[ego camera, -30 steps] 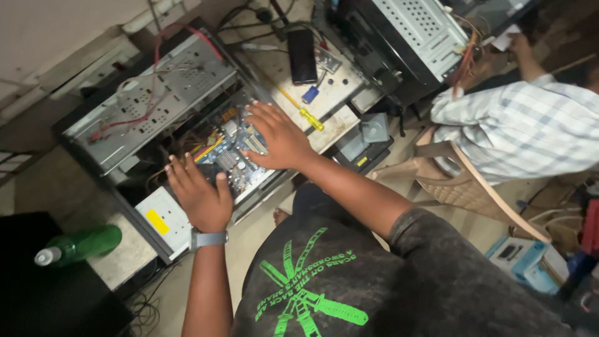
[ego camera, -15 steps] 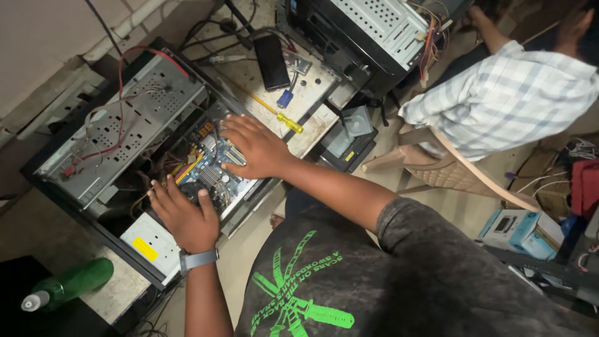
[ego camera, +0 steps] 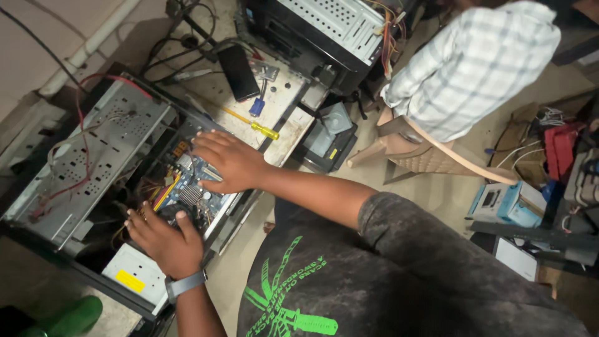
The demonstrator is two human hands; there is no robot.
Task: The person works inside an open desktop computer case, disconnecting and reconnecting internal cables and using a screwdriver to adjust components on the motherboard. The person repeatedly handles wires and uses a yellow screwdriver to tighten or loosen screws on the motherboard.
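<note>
An open computer case (ego camera: 93, 150) lies on its side on a low bench. Inside it sits a blue motherboard (ego camera: 193, 190) with loose wires around it. My right hand (ego camera: 228, 161) rests flat on the motherboard's far end, fingers spread, holding nothing. My left hand (ego camera: 163, 240), with a grey watch on the wrist, presses down at the board's near edge, fingers reaching among the wires. Whether it grips anything is hidden.
A yellow-handled screwdriver (ego camera: 253, 125) and a black phone (ego camera: 239, 72) lie on the bench beyond the case. A second metal case (ego camera: 331, 28) stands behind. A person in a checked shirt (ego camera: 474, 62) sits on a chair at right. A green bottle (ego camera: 68, 317) lies lower left.
The view has shifted, so everything sits lower and more to the left. Both hands stay on the motherboard, my left hand pushed slightly deeper into the case.
</note>
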